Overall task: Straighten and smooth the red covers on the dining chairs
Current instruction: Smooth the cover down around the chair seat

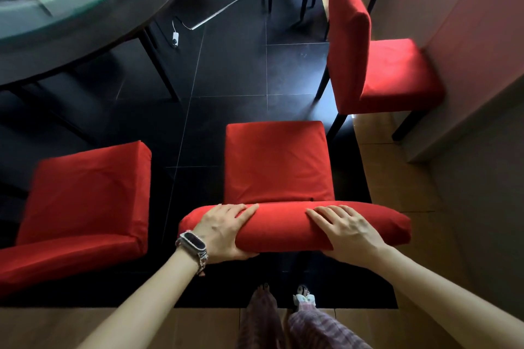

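Left hand: the left hand point(224, 231) is wrapped over the top of the chair back point(295, 228), low in the middle, thumb under, fingers on top, holding the red cover point(283, 235).
Right hand: the right hand point(344, 231) lies flat on the same cover, fingers spread, holding nothing.
Seat: the red seat point(276, 161) is just above the hands.
Left chair: another red chair point(85, 195) is at the left.
Right chair: a third chair point(377, 65) stands by the wall.
Table: a dark round table point(99, 22) is in the upper left.

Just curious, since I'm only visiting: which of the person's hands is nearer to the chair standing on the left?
Left. The left hand grips the backrest end facing the left chair; the right hand lies toward the far end.
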### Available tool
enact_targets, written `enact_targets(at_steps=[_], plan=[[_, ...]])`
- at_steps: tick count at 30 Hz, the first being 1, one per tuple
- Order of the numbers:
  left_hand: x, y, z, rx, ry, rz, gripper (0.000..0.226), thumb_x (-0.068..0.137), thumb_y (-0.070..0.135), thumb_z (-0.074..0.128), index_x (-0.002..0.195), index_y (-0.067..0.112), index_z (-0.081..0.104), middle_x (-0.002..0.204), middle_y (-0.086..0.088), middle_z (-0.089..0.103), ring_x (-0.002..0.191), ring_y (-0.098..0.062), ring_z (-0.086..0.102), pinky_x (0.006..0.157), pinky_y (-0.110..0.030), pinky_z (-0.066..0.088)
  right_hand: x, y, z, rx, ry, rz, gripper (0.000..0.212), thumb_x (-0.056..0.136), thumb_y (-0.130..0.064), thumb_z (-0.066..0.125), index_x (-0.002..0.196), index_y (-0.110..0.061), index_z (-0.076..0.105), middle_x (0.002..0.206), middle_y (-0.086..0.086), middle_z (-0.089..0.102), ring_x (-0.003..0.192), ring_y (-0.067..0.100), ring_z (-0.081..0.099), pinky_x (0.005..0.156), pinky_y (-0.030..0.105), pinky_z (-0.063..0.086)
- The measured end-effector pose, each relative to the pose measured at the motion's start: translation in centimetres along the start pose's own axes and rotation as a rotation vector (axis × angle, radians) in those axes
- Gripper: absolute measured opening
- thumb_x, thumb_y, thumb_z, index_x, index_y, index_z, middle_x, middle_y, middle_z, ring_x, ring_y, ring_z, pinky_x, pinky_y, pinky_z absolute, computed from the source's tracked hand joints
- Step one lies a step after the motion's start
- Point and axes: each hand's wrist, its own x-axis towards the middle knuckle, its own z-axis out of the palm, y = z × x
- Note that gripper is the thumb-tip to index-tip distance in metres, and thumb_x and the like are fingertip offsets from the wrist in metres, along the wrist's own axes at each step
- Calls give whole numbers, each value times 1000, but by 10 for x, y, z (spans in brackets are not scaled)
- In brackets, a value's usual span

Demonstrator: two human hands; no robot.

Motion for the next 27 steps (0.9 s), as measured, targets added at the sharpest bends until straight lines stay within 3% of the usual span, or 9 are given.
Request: enact_targets(at_steps=[6, 13, 16, 19, 24, 27], plan=[[1, 1, -1, 9, 110, -42, 85, 45, 67, 78, 111, 13, 70, 97, 0, 73, 80, -20, 71, 75, -30, 57, 6, 0, -6, -18, -32, -38, 87, 38, -47, 89, 116, -15, 68, 102, 1, 70, 87, 20, 69, 76, 38, 58], [-7, 2, -2, 9, 170, -134, 80, 37, 70, 80, 99, 21, 74, 80, 8, 73, 64, -12, 69, 60, -23, 56, 18, 2, -9, -98, -54, -64, 86, 44, -46, 88, 122, -20, 64, 107, -2, 69, 91, 19, 68, 87, 55, 51], [-7, 3, -1, -8, 183, -210, 78, 37, 71, 80, 97, 21, 75, 79, 9, 73, 62, -11, 69, 58, -22, 55, 32, 9, -12, -137, -126, -83, 78, 69, -37, 76, 140, -22, 46, 128, 1, 58, 113, 26, 58, 105, 65, 27], [-6, 3, -1, -40, 202, -314, 76, 39, 69, 81, 96, 20, 75, 81, 8, 74, 64, -10, 70, 57, -22, 55, 55, 13, -19, -136, -195, -58, 75, 82, -33, 66, 148, -26, 31, 143, -1, 45, 129, 27, 44, 110, 67, 9], [-7, 3, -3, -63, 222, -496, 75, 39, 67, 83, 95, 17, 75, 76, 3, 74, 61, -16, 70, 54, -25, 54, 100, 13, -32, -169, -200, -83, 78, 84, -24, 63, 148, -32, 20, 148, -7, 33, 136, 24, 29, 112, 60, 14], [-6, 4, -3, -107, 197, -597, 75, 49, 68, 78, 104, 18, 72, 81, 2, 73, 69, -19, 70, 62, -28, 54, 124, 8, -36, -212, -197, -55, 87, 77, -11, 65, 148, -29, 19, 147, -7, 31, 136, 26, 26, 110, 64, 13]])
